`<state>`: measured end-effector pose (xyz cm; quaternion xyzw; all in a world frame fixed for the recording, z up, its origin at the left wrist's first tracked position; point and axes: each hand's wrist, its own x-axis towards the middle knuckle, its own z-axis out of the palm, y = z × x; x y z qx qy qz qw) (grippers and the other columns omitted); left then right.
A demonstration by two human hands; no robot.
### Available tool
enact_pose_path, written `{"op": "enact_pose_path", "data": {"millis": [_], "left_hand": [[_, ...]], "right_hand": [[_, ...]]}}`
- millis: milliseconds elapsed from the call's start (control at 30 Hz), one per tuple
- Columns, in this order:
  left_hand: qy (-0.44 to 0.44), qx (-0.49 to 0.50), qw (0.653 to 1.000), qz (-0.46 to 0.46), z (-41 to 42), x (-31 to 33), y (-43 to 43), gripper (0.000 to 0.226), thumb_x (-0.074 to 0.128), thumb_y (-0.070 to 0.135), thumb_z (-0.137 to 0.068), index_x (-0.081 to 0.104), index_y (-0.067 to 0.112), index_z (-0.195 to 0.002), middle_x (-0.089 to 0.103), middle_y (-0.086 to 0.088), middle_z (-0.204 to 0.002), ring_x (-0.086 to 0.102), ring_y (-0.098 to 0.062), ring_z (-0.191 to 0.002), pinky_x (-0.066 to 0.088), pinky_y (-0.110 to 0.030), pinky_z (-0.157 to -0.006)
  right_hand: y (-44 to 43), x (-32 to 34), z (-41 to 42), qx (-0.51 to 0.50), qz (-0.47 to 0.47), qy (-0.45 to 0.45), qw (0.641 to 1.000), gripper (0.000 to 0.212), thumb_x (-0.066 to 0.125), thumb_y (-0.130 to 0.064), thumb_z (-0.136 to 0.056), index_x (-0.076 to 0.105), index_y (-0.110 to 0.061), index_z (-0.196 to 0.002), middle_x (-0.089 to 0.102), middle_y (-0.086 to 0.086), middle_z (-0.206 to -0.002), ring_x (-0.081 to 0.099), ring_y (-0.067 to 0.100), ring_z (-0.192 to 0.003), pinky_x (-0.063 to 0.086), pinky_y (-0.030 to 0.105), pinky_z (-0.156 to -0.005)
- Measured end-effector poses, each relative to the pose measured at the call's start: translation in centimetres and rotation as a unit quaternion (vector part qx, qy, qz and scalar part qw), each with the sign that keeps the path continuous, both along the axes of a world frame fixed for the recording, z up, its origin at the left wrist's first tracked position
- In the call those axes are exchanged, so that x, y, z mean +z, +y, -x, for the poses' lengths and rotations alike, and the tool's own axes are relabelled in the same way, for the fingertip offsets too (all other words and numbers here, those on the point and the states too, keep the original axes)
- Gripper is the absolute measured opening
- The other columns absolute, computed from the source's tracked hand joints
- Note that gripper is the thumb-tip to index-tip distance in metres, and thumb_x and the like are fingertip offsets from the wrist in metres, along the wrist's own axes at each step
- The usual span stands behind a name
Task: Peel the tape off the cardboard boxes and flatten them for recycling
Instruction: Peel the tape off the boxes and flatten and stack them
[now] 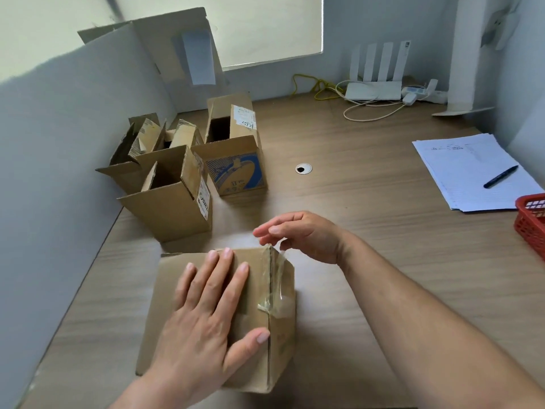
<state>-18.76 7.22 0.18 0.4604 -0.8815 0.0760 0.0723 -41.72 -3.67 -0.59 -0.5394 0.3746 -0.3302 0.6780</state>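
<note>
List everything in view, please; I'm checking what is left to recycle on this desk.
Closed box: one, brown, near desk edge.
Tape: one strip, clear, along that box's right seam.
Open boxes: at least three, brown, one blue-printed, left rear.
Flat cardboard: one, brown, leaning on the back wall.
Router: one, white, far edge.
Cables: several, yellow and white, beside router.
Papers: one stack, white, right side.
Pen: one, black, on papers.
Basket: one, red, right edge, cut off.
Desk: one, wood-brown, under everything.
Left hand: one, flat on closed box's top.
Right hand: one, at box's far right corner by tape; grip unclear.
</note>
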Motion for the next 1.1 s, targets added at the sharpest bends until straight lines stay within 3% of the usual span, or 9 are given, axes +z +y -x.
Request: {"op": "enact_pose_path", "data": {"millis": [133,300,467,700,800,933,1100], "left_hand": [[-0.007,-0.001,1.0,0.006,0.1,0.0,0.1,0.079,0.022,0.069,-0.094,0.033,0.011,-0.147,0.029,-0.014,-0.156,0.024,-0.03,-0.145,0.021,-0.053,-0.111],[-0.021,0.013,1.0,-0.008,-0.3,-0.2,0.3,0.08,0.021,0.07,-0.094,0.033,0.012,-0.148,0.026,-0.011,-0.158,0.021,-0.029,-0.147,0.019,-0.051,-0.113],[-0.034,0.02,0.999,-0.024,-0.3,-0.2,0.1,0.082,0.02,0.071,-0.093,0.034,0.013,-0.149,0.024,-0.009,-0.159,0.017,-0.027,-0.148,0.014,-0.049,-0.116],[-0.034,0.017,0.999,-0.026,0.0,0.0,-0.2,0.083,0.02,0.071,-0.093,0.036,0.011,-0.148,0.025,-0.01,-0.158,0.019,-0.027,-0.147,0.017,-0.05,-0.114],[-0.025,0.015,0.999,-0.026,0.1,0.1,-0.4,0.082,0.021,0.071,-0.093,0.036,0.011,-0.148,0.026,-0.011,-0.158,0.021,-0.028,-0.147,0.019,-0.051,-0.112],[-0.022,0.014,0.999,-0.035,0.1,0.2,-0.8,0.082,0.021,0.071,-0.094,0.037,0.012,-0.147,0.028,-0.01,-0.157,0.022,-0.027,-0.146,0.019,-0.049,-0.112],[-0.014,0.043,0.997,-0.059,0.2,0.4,-2.2,0.078,0.019,0.072,-0.094,0.031,0.019,-0.15,0.027,-0.005,-0.158,0.016,-0.02,-0.147,0.015,-0.043,-0.113]], "right_hand": [[-0.5,0.4,-0.5,0.12,-0.019,-0.047,0.992,0.032,0.051,-0.01,-0.076,0.079,-0.022,-0.086,0.073,-0.003,-0.087,0.063,0.009,-0.083,0.043,0.025,-0.08],[-1.1,0.3,-0.1,0.157,-0.023,-0.093,0.983,0.034,0.049,0.0,-0.073,0.078,-0.016,-0.079,0.068,0.003,-0.088,0.058,0.015,-0.082,0.046,0.022,-0.074],[-1.2,0.3,-0.2,0.157,-0.034,-0.11,0.981,0.021,0.061,-0.006,-0.069,0.076,-0.016,-0.077,0.055,0.015,-0.093,0.054,0.019,-0.081,0.047,0.021,-0.071],[-1.3,0.6,0.1,0.154,-0.045,-0.098,0.982,0.022,0.056,-0.002,-0.071,0.072,-0.017,-0.068,0.064,0.003,-0.088,0.058,0.012,-0.077,0.047,0.02,-0.069],[-1.4,0.7,0.4,0.156,-0.038,-0.089,0.983,0.016,0.064,-0.004,-0.067,0.073,-0.017,-0.069,0.064,0.003,-0.089,0.057,0.014,-0.079,0.048,0.02,-0.072],[-1.4,1.1,0.5,0.151,-0.03,-0.067,0.986,0.022,0.056,-0.002,-0.074,0.07,-0.018,-0.068,0.055,0.007,-0.084,0.054,0.01,-0.07,0.046,0.02,-0.065],[-1.7,0.9,0.2,0.069,0.024,0.005,0.997,0.004,0.062,-0.01,-0.074,0.062,-0.01,-0.078,0.056,0.004,-0.076,0.048,0.011,-0.066,0.038,0.024,-0.064]]}}
